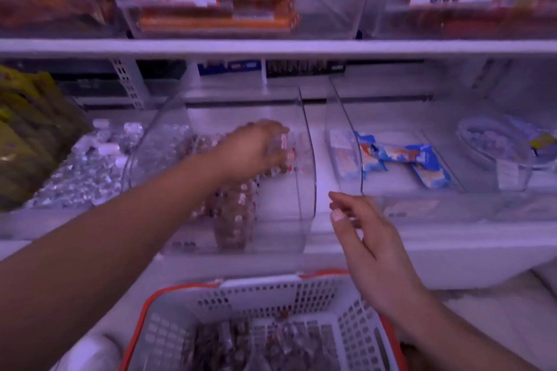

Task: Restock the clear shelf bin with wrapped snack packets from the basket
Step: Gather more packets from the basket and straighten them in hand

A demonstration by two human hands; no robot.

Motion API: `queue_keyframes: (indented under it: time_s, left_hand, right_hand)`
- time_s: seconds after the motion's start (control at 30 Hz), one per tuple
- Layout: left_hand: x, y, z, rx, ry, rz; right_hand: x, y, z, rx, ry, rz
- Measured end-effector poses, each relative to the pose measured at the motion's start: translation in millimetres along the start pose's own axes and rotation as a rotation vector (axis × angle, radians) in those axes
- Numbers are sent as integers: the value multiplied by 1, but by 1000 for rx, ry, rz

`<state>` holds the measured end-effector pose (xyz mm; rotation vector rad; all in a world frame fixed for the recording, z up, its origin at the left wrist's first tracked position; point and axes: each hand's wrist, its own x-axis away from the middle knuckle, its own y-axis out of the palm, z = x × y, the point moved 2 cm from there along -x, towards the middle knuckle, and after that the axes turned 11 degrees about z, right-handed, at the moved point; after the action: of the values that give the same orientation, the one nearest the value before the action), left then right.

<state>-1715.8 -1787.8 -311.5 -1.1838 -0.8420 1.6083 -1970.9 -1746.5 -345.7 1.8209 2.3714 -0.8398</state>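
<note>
My left hand (256, 147) reaches deep into the clear shelf bin (307, 166) and grips a bunch of clear-wrapped brown snack packets (283, 153). More of the same packets (235, 214) lie heaped in the bin below my wrist. My right hand (361, 232) hovers in front of the bin's right wall, fingers loosely bent, holding nothing. The white basket (304, 295) with an orange rim stands below, with several wrapped packets (241, 343) in its bottom.
A second clear bin (343, 141) to the right holds blue-wrapped bars (407, 159). Silver-wrapped sweets (81, 169) fill the bin at left, beside yellow-green bags (27, 129). A shelf board (271, 47) runs above, carrying bins with price cards.
</note>
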Motion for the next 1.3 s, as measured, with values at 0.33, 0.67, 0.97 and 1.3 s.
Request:
queue_keyframes:
  time_s: [0.33, 0.67, 0.97, 1.3]
  left_hand:
    - [264, 92, 50, 84, 349, 67]
    - [385, 271, 10, -22, -285, -811]
    - [406, 329, 37, -81, -267, -832]
    - [406, 292, -24, 9, -529, -608]
  right_hand:
    - [125, 29, 154, 542, 379, -900]
    - [239, 98, 263, 756, 882, -920]
    - [271, 136, 279, 841, 381, -956]
    - [286, 163, 274, 667, 391, -947]
